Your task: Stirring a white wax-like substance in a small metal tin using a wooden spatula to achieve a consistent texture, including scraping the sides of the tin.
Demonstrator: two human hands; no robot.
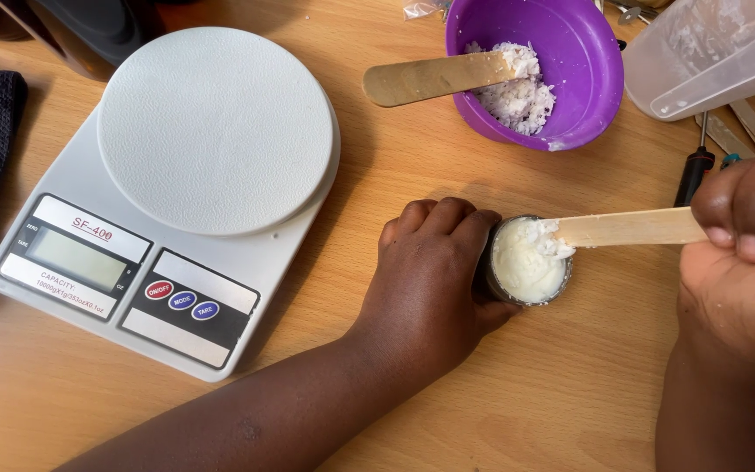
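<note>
Bare forearms, no sleeves, short nails

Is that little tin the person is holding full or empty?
Full: white waxy stuff fills the small tin to its rim, with flakes piled under the wooden stick.

Bare wooden tabletop (570, 393) lay open along the near edge, between the two forearms, and a narrower strip ran between the white kitchen scale (168, 201) and the left hand (434, 280). That hand wrapped the small round tin (528, 262), closing its left side. The wooden stick (626, 227) in the right hand (744, 253) barred the tin from the right. Farther back, the purple bowl (570, 70) with its own wooden spatula (430, 79), the clear plastic jug (709, 52) and a screwdriver (694, 170) crowded the far right corner.
</note>
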